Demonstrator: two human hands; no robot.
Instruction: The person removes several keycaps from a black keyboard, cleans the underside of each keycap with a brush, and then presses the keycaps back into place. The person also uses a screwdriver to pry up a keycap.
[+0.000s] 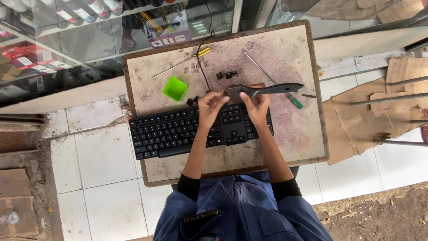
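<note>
Black keyboard [200, 129] mid-frame on counter [303, 134] | right hand [255, 103] grip pinching grey brush [263, 90], left hand [211, 103] fingers curled at its bristles | step: cleaning, I judge | next needs steady strokes.

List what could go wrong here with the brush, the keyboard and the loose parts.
The loose black keycaps lie unguarded by the green tray; a sweep of the brush held in the right hand could scatter them off the table. The keyboard overhangs the table's left edge, so pressure from the left hand might tip it.
</note>
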